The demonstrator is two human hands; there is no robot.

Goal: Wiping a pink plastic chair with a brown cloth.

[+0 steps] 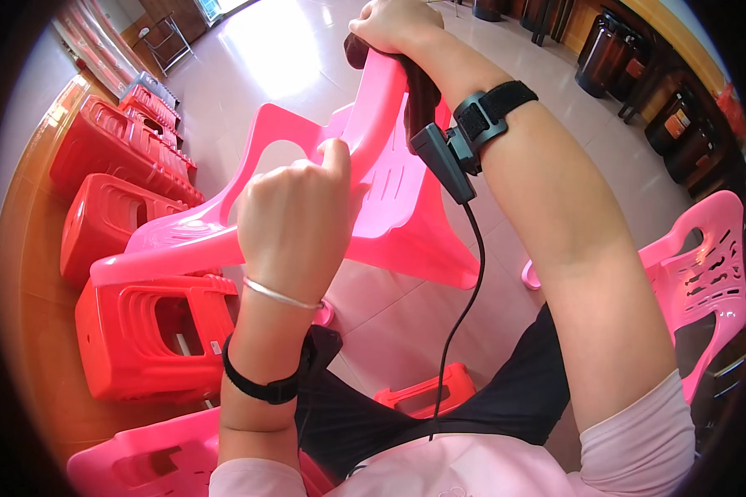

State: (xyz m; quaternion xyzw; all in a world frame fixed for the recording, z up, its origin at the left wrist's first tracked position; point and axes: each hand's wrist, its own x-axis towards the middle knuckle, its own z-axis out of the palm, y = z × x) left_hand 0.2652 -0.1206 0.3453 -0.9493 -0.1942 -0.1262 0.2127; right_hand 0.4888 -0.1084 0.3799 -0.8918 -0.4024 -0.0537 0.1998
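Observation:
A pink plastic armchair [385, 186] is tilted in front of me, its slotted panel facing up. My left hand [295, 217] is closed around a part of its frame near the middle, fingers mostly hidden behind the wrist. At the top of the view my right hand [398, 25] presses a dark brown cloth [424, 93] over the end of a pink bar of the chair. Part of the cloth hangs down beside that bar. Both wrists wear black straps with small devices, and a cable [472, 261] runs from the right one toward my lap.
Stacks of red plastic stools [155, 335] line the wooden wall panel on the left. Another pink chair [709, 279] stands at right, and part of one [155, 460] shows lower left. A low red stool [432, 391] is between my legs. Dark brown containers [609, 53] stand along the right wall.

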